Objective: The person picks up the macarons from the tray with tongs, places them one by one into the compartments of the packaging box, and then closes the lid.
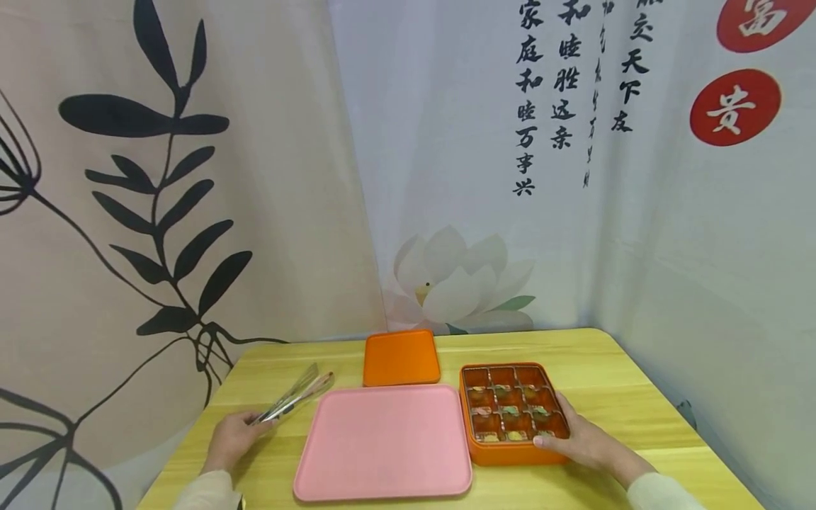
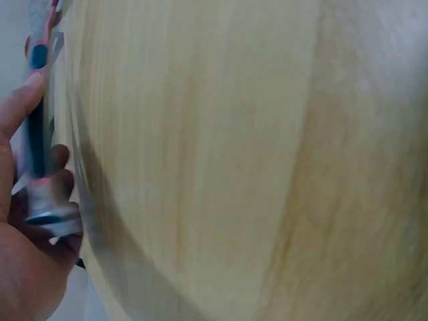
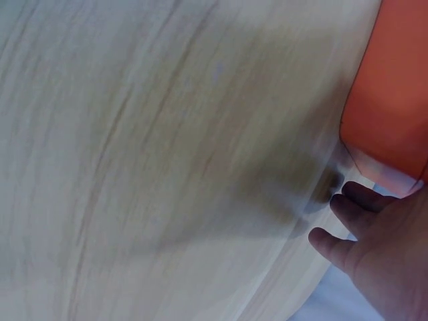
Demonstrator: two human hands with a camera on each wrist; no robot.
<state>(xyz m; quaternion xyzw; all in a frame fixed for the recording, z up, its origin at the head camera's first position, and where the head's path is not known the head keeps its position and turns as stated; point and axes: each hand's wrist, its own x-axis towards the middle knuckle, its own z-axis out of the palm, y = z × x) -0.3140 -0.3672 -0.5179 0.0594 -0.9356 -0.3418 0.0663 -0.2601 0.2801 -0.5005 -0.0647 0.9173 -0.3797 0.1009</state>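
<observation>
My left hand (image 1: 232,438) grips a pair of metal tongs (image 1: 296,397) near their closed end, at the left of the table. The tongs' two arms point away and to the right. In the left wrist view, my fingers curl round a blurred dark teal part of the tongs (image 2: 37,134). My right hand (image 1: 589,439) rests against the right side of an orange box (image 1: 510,453), with the thumb at its near rim. Its other fingers look extended in the right wrist view, beside the box's orange wall (image 3: 394,87). Small pieces in various colours lie in the box's compartments.
A pink tray (image 1: 389,446) lies between the hands, just left of the box. Behind it is a flat orange tray or lid (image 1: 401,359). All stand on a wood-grain table (image 1: 612,375), with a printed curtain (image 1: 287,177) along its back.
</observation>
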